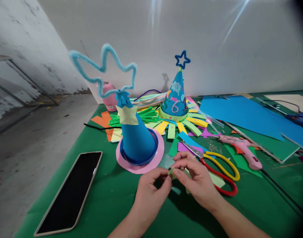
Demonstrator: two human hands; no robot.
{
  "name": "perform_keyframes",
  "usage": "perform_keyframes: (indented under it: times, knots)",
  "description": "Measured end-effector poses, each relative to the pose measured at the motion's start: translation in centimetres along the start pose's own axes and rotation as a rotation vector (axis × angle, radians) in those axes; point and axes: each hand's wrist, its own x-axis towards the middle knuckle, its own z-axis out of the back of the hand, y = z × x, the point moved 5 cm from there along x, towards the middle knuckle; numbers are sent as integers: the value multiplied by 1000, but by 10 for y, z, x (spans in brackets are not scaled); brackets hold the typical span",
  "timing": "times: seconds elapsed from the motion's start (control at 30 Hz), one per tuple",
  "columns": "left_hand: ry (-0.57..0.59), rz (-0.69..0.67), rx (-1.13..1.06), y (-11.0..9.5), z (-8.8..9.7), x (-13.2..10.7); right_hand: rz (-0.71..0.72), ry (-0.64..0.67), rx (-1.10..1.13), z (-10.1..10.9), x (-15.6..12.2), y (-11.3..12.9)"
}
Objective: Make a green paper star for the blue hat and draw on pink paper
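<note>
My left hand (pixel 151 188) and my right hand (pixel 194 175) meet just above the green table (pixel 111 198), both pinching a small pale yellow paper piece (pixel 171 172) between fingertips. Right behind them stands a blue paper cone hat (pixel 136 135) on a pink round brim, topped by a light blue pipe-cleaner star (pixel 101 69) and a pale yellow patch. Farther back stands a second, decorated blue cone hat (pixel 175 99) with a dark blue star on top.
A dark phone (pixel 72 191) lies at the left. Red and yellow scissors (pixel 220 172) and a pink glue gun (pixel 243 148) lie right of my hands. Coloured paper strips, green pipe cleaners (pixel 141 117), a blue sheet (pixel 245 115) and a pink bottle (pixel 110 97) fill the back.
</note>
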Motion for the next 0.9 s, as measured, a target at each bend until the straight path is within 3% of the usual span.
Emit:
perform_keyframes:
  times: [0.53, 0.9]
  knots:
    - [45, 53, -63, 2, -1, 1, -1, 68, 10, -3, 1, -2]
    - [55, 139, -258, 0, -1, -1, -27, 81, 114, 0, 3, -8]
